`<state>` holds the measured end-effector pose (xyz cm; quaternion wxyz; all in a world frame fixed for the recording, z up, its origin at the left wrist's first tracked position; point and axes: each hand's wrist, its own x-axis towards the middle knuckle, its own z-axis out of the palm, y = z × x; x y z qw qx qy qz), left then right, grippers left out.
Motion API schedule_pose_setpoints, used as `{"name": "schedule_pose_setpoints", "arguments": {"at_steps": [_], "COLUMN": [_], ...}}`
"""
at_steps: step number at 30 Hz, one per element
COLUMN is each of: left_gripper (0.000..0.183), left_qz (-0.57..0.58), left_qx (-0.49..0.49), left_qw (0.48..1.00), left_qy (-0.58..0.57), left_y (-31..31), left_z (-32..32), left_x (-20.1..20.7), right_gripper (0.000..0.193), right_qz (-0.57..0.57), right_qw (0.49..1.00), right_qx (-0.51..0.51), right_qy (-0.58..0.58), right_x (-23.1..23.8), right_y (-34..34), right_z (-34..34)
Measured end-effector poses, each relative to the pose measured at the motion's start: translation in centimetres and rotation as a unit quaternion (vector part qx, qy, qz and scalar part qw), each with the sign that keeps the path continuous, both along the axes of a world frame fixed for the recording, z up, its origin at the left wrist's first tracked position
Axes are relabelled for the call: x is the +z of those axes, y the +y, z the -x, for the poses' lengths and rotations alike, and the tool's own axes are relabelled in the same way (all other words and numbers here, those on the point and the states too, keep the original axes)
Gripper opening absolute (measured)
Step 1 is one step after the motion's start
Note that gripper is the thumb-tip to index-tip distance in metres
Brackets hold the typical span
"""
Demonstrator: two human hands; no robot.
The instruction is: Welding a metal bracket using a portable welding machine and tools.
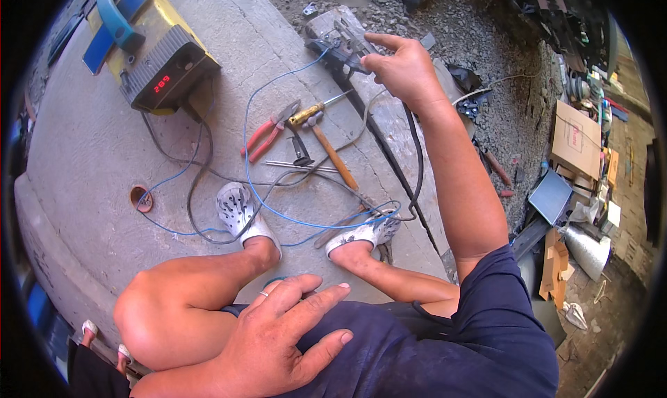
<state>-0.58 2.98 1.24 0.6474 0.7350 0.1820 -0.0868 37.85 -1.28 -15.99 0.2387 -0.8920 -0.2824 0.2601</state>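
Note:
My right hand reaches out to the far middle, thumb and index finger closed on the edge of a grey slotted metal piece. The piece lies at the end of a long dark metal bar on the concrete, with a blue wire and a black cable running close by. My left hand hovers or rests over my lap, fingers spread, holding nothing. Between my feet and the metal piece lie red-handled pliers, a yellow-handled screwdriver, a wooden-handled hammer and a small black clamp-like tool.
A yellow and black machine with a red digital display stands at the far left, cables looping from it across the concrete. A small clay-coloured cup sits below it. Cardboard boxes and scrap lie at right. Another person's feet show lower left.

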Motion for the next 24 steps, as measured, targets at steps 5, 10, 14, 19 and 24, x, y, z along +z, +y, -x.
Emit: {"name": "schedule_pose_setpoints", "arguments": {"at_steps": [5,10,14,19,24], "left_gripper": [0.053,0.053,0.053,0.052,0.052], "left_qz": [-0.001,-0.004,-0.001,-0.006,-0.006], "left_qx": [0.002,0.000,0.000,0.004,0.004], "left_qw": [1.000,1.000,1.000,1.000,1.000], "left_qy": [-0.003,-0.003,0.001,-0.002,-0.007], "left_y": [-0.01,0.00,0.02,-0.06,-0.06], "left_z": [-0.01,-0.02,-0.05,-0.01,-0.04], "left_x": [-0.08,-0.06,0.04,0.04,0.00], "right_gripper": [0.053,0.053,0.052,0.052,0.052], "right_qz": [-0.004,0.002,-0.001,0.000,0.005], "right_qw": [1.000,1.000,1.000,1.000,1.000], "right_qx": [0.000,-0.003,0.001,-0.002,0.001], "right_qy": [0.004,0.001,-0.002,-0.004,-0.008], "right_x": [-0.03,-0.06,-0.06,-0.03,-0.02], "right_y": [-0.02,0.02,0.06,0.05,-0.04], "right_z": [-0.04,0.02,0.06,0.14,0.05]}}
